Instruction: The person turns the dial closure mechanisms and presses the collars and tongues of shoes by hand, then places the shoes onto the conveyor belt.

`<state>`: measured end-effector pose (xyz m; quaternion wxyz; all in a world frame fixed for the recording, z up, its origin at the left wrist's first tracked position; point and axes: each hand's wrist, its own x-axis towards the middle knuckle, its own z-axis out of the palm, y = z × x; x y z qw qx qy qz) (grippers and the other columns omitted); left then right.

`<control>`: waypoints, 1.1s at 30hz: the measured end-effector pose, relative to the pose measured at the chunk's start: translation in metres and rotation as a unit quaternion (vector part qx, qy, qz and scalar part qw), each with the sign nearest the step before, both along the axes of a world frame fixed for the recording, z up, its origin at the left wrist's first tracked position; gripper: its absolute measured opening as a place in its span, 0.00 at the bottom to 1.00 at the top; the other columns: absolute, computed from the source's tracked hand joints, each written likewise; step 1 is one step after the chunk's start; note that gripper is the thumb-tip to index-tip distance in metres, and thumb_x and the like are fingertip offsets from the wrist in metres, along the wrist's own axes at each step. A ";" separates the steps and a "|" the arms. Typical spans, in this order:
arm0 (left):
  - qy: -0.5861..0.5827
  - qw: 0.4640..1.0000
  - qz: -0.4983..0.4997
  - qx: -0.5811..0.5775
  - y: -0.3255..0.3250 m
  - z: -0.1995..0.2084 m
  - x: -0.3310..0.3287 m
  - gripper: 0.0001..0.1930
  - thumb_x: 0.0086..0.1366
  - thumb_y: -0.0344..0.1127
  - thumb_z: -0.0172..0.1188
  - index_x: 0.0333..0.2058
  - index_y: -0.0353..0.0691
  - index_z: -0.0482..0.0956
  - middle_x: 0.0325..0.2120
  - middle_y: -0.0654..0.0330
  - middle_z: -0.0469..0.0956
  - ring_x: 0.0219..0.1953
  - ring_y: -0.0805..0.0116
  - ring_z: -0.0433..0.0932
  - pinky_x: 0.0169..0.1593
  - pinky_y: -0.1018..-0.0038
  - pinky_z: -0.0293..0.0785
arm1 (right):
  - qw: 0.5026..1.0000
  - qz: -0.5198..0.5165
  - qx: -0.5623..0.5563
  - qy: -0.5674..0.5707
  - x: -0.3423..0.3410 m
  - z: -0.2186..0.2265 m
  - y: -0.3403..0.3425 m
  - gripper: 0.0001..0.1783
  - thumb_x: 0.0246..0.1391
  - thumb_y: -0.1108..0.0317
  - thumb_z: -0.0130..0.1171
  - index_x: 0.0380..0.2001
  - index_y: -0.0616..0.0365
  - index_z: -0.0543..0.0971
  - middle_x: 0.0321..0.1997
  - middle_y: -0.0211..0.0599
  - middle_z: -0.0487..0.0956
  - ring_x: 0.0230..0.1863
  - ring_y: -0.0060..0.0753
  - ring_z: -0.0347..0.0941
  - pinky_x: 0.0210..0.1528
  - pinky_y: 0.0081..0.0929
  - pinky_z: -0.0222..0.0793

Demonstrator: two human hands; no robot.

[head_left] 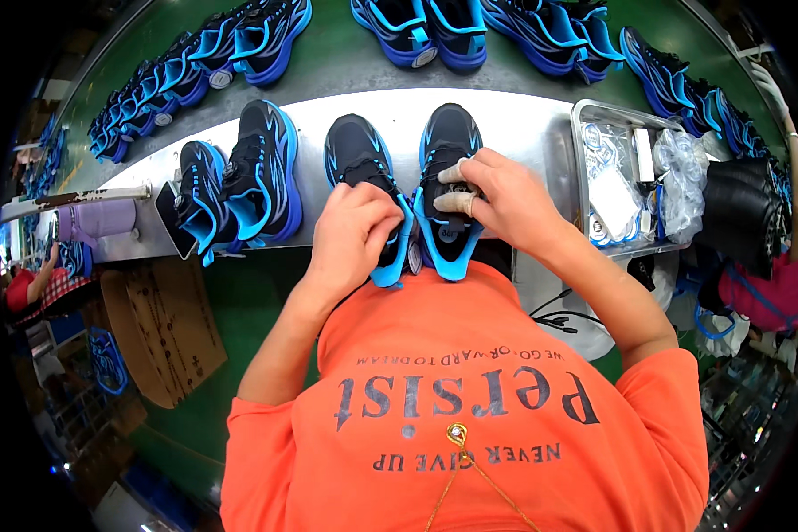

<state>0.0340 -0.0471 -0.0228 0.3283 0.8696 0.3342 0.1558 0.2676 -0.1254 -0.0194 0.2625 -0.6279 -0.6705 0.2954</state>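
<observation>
"What's before you?"
"Left shoe [355, 146] and right shoe [450, 126], side by side at the bench's [523, 129] near edge."
"Hands?"
"My left hand's [353, 229] fingertips bunch together over one; my right hand's [512, 197] bent fingers touch the other. Gripping? I can't tell."
"Around?"
"Metal tray [580, 151] right, another pair [272, 155] left."

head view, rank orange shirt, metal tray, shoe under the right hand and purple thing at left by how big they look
Largest to smallest, as seen:
1. Orange shirt, enlarged by nearness
2. Metal tray
3. Shoe under the right hand
4. Purple thing
</observation>
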 end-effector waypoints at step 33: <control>-0.104 0.744 0.182 -0.634 -0.049 0.016 0.037 0.12 0.72 0.32 0.52 0.48 0.29 0.74 0.45 0.54 0.78 0.34 0.70 0.78 0.40 0.75 0.76 | 0.997 0.045 -0.024 0.063 0.017 -0.009 0.007 0.20 0.45 0.62 0.69 0.44 0.50 0.83 0.31 0.37 0.71 0.34 0.37 0.72 0.37 0.31 0.70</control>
